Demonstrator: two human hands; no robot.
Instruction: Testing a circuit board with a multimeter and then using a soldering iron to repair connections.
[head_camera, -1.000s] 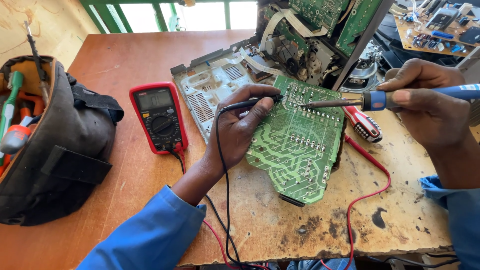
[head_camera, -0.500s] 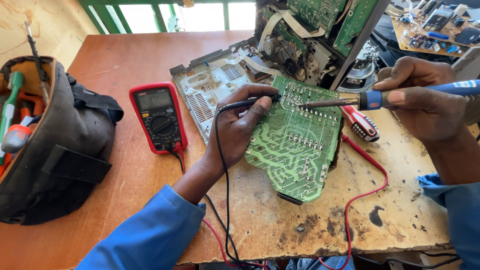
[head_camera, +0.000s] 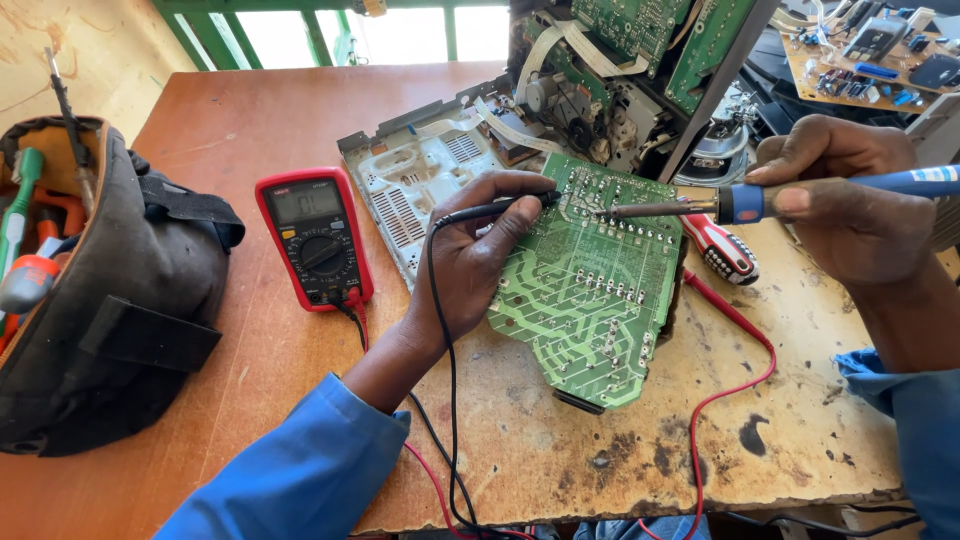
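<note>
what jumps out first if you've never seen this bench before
At centre, a green circuit board is propped on the worn wooden table, the left hand pressing a black probe to it while the right hand aims a blue-handled soldering iron. A red multimeter lies left, beside a tool bag.

Right hand w/ soldering iron shifted slightly left, tip nearer circuit board pins (small move)

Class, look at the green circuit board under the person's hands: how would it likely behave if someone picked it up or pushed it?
The green circuit board is a thin flat sheet, so it probably feels light and fairly stiff. It sits propped at a tilt on something beneath it, steadied by the left hand, so a push would likely rock or slide it. Its rows of small solder joints suggest it is fragile.
</note>
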